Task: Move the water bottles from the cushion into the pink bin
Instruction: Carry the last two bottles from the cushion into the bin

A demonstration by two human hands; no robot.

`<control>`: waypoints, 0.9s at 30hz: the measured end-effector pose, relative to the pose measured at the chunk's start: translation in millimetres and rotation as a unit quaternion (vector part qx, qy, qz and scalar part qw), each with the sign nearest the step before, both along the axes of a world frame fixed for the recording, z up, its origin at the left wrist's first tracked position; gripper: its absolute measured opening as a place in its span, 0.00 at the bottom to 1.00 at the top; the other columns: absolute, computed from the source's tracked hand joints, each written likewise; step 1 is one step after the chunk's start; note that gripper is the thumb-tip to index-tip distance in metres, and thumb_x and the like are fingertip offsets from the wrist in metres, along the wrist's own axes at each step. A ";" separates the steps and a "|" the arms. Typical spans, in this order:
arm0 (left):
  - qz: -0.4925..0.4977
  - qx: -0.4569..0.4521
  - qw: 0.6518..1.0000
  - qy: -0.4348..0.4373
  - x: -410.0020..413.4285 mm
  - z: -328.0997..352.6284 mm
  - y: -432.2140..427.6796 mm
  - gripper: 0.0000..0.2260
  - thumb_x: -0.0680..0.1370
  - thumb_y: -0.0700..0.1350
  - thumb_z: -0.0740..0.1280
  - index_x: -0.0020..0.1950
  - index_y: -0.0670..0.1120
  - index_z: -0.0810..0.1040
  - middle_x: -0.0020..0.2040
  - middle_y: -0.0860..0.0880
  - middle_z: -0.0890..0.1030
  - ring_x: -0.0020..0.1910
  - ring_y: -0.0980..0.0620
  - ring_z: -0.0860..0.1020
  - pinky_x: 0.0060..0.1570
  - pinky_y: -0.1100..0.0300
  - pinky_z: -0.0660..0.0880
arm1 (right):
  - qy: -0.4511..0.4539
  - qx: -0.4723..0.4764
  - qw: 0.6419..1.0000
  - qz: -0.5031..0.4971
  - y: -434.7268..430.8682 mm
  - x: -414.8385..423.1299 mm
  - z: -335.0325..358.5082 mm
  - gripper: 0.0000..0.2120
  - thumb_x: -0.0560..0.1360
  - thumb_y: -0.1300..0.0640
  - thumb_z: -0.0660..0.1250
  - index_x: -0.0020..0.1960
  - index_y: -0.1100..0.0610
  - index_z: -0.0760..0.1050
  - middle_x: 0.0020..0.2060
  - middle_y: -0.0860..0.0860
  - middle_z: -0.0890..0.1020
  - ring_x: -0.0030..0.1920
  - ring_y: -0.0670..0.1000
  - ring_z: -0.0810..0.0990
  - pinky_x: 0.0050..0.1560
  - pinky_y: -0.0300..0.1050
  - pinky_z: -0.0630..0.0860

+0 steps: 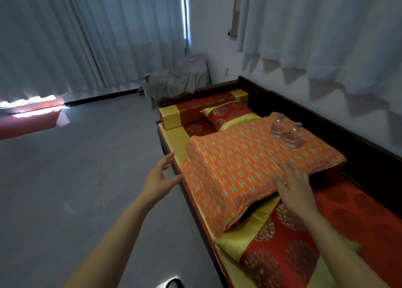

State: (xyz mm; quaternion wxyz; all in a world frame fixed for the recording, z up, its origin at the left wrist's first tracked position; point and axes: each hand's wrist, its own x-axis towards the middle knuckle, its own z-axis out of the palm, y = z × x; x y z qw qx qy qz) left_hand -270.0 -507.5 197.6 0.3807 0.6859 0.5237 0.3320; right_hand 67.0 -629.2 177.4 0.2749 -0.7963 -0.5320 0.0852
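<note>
Two clear water bottles stand upright on the far right part of a large orange patterned cushion (243, 163): one bottle (277, 127) farther back, the other bottle (294, 136) just right of it and nearer. My left hand (162, 176) hovers with spread fingers beside the cushion's left edge, holding nothing. My right hand (292, 186) floats with fingers spread over the cushion's near right corner, well short of the bottles. No pink bin is in view.
The cushion lies on a dark wooden daybed (369, 157) with red and gold bedding, a bolster (195, 110) and a small pillow (228, 113) at its far end. Grey floor (76, 168) opens to the left. Curtains and a draped chair (185, 78) stand behind.
</note>
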 end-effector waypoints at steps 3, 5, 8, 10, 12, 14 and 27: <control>-0.035 -0.009 0.999 -0.008 2.7 -9.8 65.4 0.31 0.72 0.47 0.74 0.72 0.56 0.65 0.70 0.51 0.71 0.66 0.53 0.69 0.56 0.58 0.67 | -0.014 -0.005 0.999 -0.035 42.4 -4.6 -7.3 0.24 0.80 0.47 0.59 0.73 0.55 0.65 0.74 0.57 0.65 0.74 0.58 0.59 0.73 0.52 0.52; -0.077 -0.014 0.997 -0.002 9.4 -13.8 117.6 0.31 0.72 0.47 0.74 0.72 0.55 0.66 0.70 0.52 0.71 0.63 0.56 0.70 0.54 0.60 0.67 | -0.002 -0.010 0.997 -0.083 73.4 -3.7 -7.6 0.23 0.79 0.49 0.60 0.72 0.56 0.67 0.73 0.58 0.66 0.74 0.58 0.59 0.73 0.49 0.51; -0.129 -0.026 0.991 0.004 24.3 -10.8 186.6 0.31 0.72 0.47 0.74 0.72 0.55 0.66 0.68 0.53 0.72 0.64 0.55 0.70 0.56 0.55 0.72 | -0.002 0.006 0.992 -0.125 112.3 -6.0 -7.3 0.22 0.78 0.51 0.63 0.70 0.57 0.70 0.71 0.59 0.69 0.73 0.59 0.61 0.72 0.49 0.54; -0.153 -0.024 0.988 0.008 38.0 -7.6 226.4 0.31 0.72 0.46 0.74 0.72 0.54 0.66 0.66 0.54 0.72 0.64 0.54 0.71 0.58 0.52 0.73 | 0.005 0.006 0.988 -0.154 133.4 -6.5 -3.2 0.22 0.79 0.51 0.63 0.70 0.58 0.70 0.71 0.59 0.69 0.73 0.59 0.62 0.72 0.49 0.55; -0.179 -0.036 0.983 0.010 56.8 -12.6 256.7 0.30 0.72 0.46 0.74 0.71 0.52 0.67 0.64 0.54 0.73 0.62 0.54 0.72 0.56 0.55 0.71 | 0.006 -0.020 0.983 -0.180 146.9 -5.0 -8.3 0.22 0.79 0.50 0.63 0.70 0.57 0.70 0.71 0.58 0.69 0.73 0.58 0.61 0.72 0.49 0.55; -0.209 -0.040 0.977 0.011 78.3 -21.7 280.0 0.28 0.72 0.44 0.74 0.70 0.50 0.69 0.62 0.54 0.74 0.61 0.54 0.73 0.54 0.58 0.69 | 0.010 -0.022 0.978 -0.205 156.2 -0.4 -13.4 0.22 0.78 0.50 0.63 0.70 0.57 0.70 0.71 0.58 0.68 0.73 0.59 0.61 0.72 0.51 0.57; -0.327 -0.045 0.943 0.049 250.5 -40.0 420.9 0.25 0.72 0.42 0.74 0.68 0.46 0.73 0.62 0.51 0.77 0.62 0.54 0.74 0.57 0.59 0.71 | 0.046 0.006 0.940 -0.337 248.9 117.8 -47.1 0.21 0.78 0.52 0.65 0.67 0.61 0.72 0.65 0.60 0.74 0.68 0.62 0.66 0.68 0.53 0.61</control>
